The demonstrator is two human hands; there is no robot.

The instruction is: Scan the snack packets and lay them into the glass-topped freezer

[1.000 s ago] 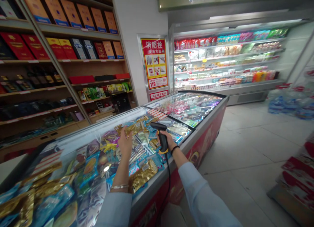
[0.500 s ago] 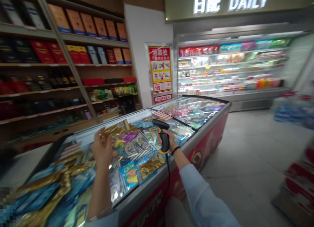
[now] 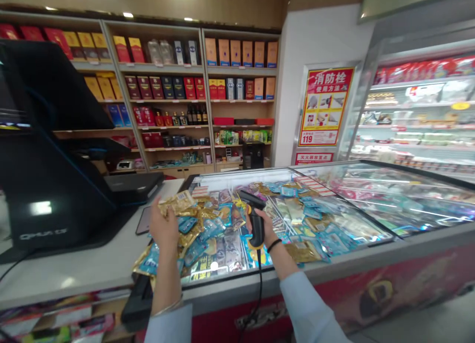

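My left hand (image 3: 164,227) is closed on a gold foil packet (image 3: 181,200) with a pale barcode label facing up. It hangs over the left end of the freezer, above a heap of blue and gold packets (image 3: 215,229). In my right hand (image 3: 267,229) is a black barcode scanner (image 3: 257,224) with orange trim, gripped by its handle. The scanner's head points up and left, toward the packet but apart from it. Its cord drops down the freezer's front. Beneath the scanner lie more packets on the glass top.
A chest freezer (image 3: 334,256) with a glass top runs to the right. On the left, a white counter (image 3: 74,273) bears a black checkout terminal (image 3: 48,184) and a phone (image 3: 143,221). Shelves of boxes (image 3: 241,103) and a lit fridge (image 3: 419,105) stand behind.
The view has swung left, bringing the checkout terminal and counter into sight. My left hand still grips the gold packet, and my right still grips the scanner.
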